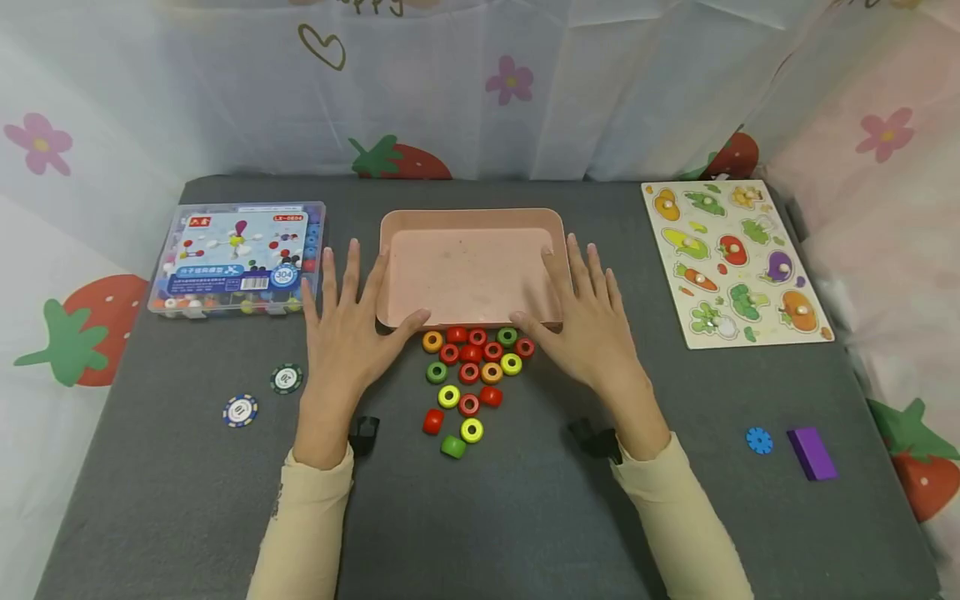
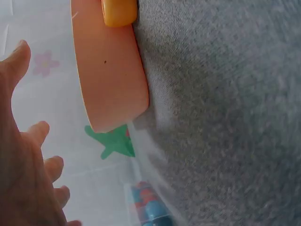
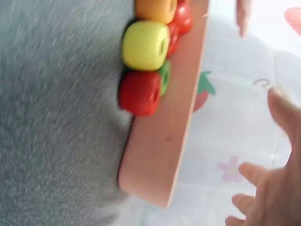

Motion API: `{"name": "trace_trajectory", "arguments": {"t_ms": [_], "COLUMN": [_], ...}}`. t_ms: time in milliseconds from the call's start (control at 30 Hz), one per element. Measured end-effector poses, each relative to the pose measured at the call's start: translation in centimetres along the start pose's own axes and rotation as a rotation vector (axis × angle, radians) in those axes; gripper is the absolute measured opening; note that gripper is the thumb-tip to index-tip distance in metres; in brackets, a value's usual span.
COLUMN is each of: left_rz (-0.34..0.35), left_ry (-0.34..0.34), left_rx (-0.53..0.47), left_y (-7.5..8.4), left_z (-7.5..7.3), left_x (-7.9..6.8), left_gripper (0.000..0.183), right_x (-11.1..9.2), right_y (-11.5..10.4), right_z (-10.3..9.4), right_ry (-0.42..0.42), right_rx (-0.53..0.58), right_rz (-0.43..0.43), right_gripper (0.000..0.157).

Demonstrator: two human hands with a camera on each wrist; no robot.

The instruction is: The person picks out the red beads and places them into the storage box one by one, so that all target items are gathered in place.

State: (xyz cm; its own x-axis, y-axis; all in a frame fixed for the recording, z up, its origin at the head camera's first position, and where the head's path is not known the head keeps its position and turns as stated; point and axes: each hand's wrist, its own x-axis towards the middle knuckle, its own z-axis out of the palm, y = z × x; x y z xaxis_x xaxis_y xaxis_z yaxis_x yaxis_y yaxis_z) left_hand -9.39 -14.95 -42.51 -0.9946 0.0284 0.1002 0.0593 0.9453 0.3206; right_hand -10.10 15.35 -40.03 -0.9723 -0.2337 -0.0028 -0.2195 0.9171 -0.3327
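Note:
My left hand [image 1: 347,342] hovers at the left end of a shallow pink tray [image 1: 468,218], fingers spread and straight. On the tray's opposite end is my right hand [image 1: 588,337], its fingers also spread and nothing held in it. Several large-holed beads in red, yellow, orange and green lie in a loose cluster between the two wrists, up against the tray's front wall; one is a yellow bead [image 1: 472,430], another a green bead [image 1: 453,447]. The right wrist view shows a red bead [image 3: 140,93] close by the tray wall, and the left wrist view an orange bead [image 2: 120,12].
A clear box of molecule-model parts [image 1: 240,258] stands at the back left, with a green chip [image 1: 287,378] and a blue chip [image 1: 240,411] before it. To the right are a vegetable puzzle board [image 1: 731,275], a blue disc [image 1: 759,440] and a purple block [image 1: 812,454].

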Motion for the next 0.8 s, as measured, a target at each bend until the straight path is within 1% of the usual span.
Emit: {"name": "trace_trajectory", "arguments": {"t_ms": [67, 133, 267, 367, 467, 567, 700, 800], "left_rz": [0.006, 0.014, 0.01, 0.002, -0.021, -0.058, -0.083, -0.097], "left_ry": [-0.022, -0.061, -0.157, -0.191, -0.205, -0.218, -0.206, -0.193], "left_rx": [-0.052, -0.137, -0.368, -0.538, -0.645, -0.682, -0.696, -0.688], "left_y": [-0.1, -0.3, -0.9, -1.4, -1.7, -2.0, -2.1, -2.1], "left_z": [0.1, 0.3, 1.0, 1.6, 2.1, 2.4, 2.7, 2.7], "left_x": [0.0, 0.0, -0.2, -0.2, -0.3, -0.5, -0.5, -0.5], "left_gripper": [0.096, 0.095, 0.093, 0.088, 0.085, 0.084, 0.079, 0.075], "right_x": [-0.4, -0.8, -1.9, -2.5, -3.0, -3.3, -3.8, -4.0], "right_y": [-0.2, -0.5, -1.0, -1.1, -1.1, -1.0, -1.2, -1.4], "right_z": [-0.1, -0.1, 0.1, 0.7, 1.5, 2.3, 3.4, 4.1], "right_ry": [-0.018, -0.049, -0.128, -0.191, -0.251, -0.308, -0.404, -0.433], "right_rx": [0.084, 0.183, 0.359, 0.449, 0.508, 0.544, 0.571, 0.545], "right_rz": [-0.034, -0.076, -0.148, -0.179, -0.217, -0.276, -0.339, -0.342], "right_gripper": [0.093, 0.092, 0.096, 0.099, 0.096, 0.085, 0.063, 0.047]}}
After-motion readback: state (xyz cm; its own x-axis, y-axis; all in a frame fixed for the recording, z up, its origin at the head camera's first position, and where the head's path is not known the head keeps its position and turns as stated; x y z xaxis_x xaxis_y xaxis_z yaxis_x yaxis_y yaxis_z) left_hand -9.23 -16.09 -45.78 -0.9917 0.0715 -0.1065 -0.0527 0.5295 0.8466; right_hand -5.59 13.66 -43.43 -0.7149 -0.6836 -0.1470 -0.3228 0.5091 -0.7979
